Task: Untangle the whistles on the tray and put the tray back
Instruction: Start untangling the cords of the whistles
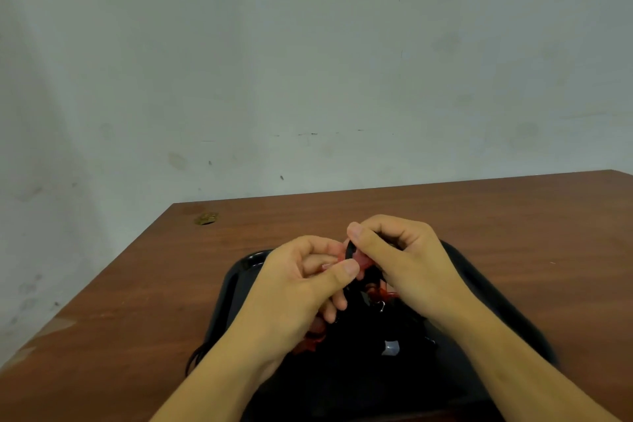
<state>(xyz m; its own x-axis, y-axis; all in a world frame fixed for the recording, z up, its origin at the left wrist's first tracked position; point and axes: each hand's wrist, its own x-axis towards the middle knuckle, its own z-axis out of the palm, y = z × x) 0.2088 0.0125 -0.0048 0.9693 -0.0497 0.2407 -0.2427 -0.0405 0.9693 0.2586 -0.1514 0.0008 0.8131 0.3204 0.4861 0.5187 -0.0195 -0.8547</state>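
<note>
Red whistle (356, 259) sits pinched between our left hand (301, 284) and right hand (404, 260) above the black tray (479, 271); its cord (371, 288) hangs straight down between them.

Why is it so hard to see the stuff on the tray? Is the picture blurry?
In the head view the black tray is dark and dimly lit, so black cords vanish against it; the hands look slightly soft, and the red whistle between them is smeared; one small glare spot shows.

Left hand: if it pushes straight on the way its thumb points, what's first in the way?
Likely the right hand: the left hand thumb aims at it across the red whistle both pinch. Depth unclear.
</note>
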